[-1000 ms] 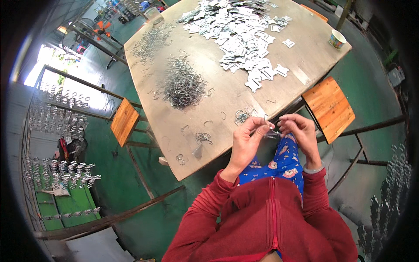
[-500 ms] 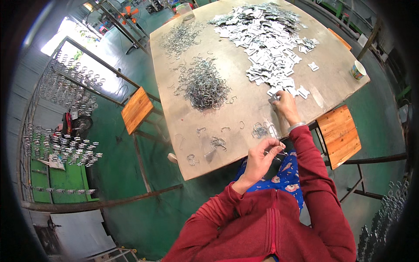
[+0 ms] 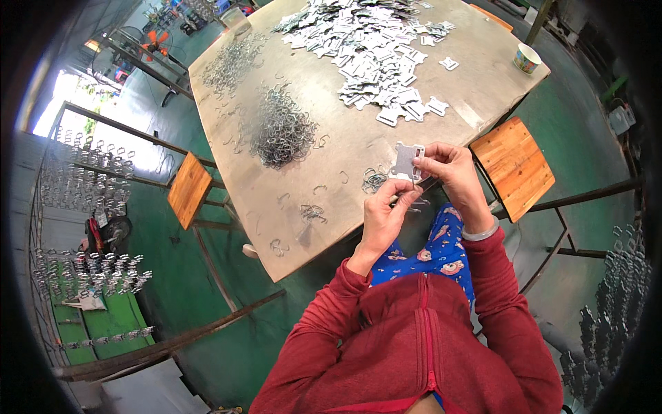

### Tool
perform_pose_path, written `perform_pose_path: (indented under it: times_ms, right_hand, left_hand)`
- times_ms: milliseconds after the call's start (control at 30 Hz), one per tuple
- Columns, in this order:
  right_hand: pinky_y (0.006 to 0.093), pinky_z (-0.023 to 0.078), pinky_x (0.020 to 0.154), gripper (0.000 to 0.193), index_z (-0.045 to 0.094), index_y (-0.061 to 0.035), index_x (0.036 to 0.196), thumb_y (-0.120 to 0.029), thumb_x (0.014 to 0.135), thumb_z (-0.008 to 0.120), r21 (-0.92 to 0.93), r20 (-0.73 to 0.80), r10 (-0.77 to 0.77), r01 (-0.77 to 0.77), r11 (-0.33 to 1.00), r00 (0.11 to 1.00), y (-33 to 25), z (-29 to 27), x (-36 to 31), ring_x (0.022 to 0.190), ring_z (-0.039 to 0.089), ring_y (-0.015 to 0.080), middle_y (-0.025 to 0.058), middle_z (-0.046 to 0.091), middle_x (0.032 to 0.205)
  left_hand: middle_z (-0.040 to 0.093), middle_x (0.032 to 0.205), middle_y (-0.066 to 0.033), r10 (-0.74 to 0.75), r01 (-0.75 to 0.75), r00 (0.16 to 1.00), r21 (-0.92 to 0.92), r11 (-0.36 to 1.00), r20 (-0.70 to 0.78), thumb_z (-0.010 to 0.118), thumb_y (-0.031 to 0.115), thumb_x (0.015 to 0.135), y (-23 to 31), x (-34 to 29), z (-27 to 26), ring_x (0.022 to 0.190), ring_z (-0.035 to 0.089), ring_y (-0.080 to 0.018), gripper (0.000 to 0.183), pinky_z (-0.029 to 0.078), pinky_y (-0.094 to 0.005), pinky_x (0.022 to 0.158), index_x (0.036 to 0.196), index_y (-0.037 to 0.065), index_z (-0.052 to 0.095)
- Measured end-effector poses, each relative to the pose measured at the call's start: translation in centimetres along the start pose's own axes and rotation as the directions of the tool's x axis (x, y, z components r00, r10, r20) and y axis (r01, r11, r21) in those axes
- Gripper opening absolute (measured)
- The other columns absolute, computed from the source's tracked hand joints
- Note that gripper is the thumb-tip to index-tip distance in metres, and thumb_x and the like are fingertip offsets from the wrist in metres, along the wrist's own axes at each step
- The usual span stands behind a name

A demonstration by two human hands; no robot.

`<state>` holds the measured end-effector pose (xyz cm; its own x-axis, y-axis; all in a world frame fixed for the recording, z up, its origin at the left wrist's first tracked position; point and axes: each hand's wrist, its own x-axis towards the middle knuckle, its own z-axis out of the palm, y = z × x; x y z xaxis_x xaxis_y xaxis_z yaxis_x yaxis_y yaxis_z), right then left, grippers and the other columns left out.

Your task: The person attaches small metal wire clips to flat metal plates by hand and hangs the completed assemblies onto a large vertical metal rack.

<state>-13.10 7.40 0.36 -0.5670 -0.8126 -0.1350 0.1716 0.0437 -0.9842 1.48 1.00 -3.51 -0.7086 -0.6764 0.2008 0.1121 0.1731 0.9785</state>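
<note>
My right hand (image 3: pixel 454 174) pinches a flat silver metal plate (image 3: pixel 404 161) with notched edges and a slot, held up over the table's near edge. Just below it, my left hand (image 3: pixel 387 210) has its thumb and fingers pressed together on thin metal wire hooks (image 3: pixel 418 202), whose ends stick out. The left fingertips are close to the plate's lower edge; whether a hook touches the plate is too small to tell. A small cluster of wire hooks (image 3: pixel 374 181) lies on the table beside my left hand.
A big heap of similar plates (image 3: pixel 379 62) covers the table's (image 3: pixel 331 200) far middle. Piles of bent wire hooks (image 3: pixel 283 131) lie to the left. A paper cup (image 3: pixel 527 58) stands at the right corner. Wooden stools (image 3: pixel 514 169) flank the table; racks of hanging metal parts (image 3: pixel 89 269) stand left.
My right hand has come back from the heap toward my body with a plate, meeting my left hand. The view has shifted, so the table sits further left and up.
</note>
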Motion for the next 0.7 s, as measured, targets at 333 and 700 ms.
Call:
perform_pose_path:
  times_ms: [333,700]
  right_hand:
    - [0.0195,0.043,0.056,0.013,0.063,0.0019,0.079,-0.007,0.072,0.07,0.023,-0.089,-0.073,0.075,0.997,0.993,-0.9,0.8,-1.8,0.06,0.056,0.0077,0.0046,0.063,0.069]
    - [0.0182,0.043,0.058,0.011,0.062,0.001,0.082,-0.002,0.074,0.07,0.061,-0.108,-0.097,0.104,0.993,0.989,-0.6,0.5,-3.5,0.062,0.056,0.006,0.0021,0.062,0.069]
  left_hand:
    - [0.063,0.085,-0.0107,0.126,-0.13,0.991,0.132,0.983,0.041,0.064,0.006,0.078,0.1,-0.2,-0.3,0.082,0.061,-0.0235,0.011,0.047,-0.0322,0.071,0.088,0.001,0.061]
    - [0.061,0.079,-0.0104,0.294,-0.035,0.95,0.896,0.443,-0.108,0.065,0.013,0.076,-9.2,8.8,-16.1,0.079,0.057,-0.0286,0.016,0.046,-0.0381,0.073,0.09,0.006,0.068]
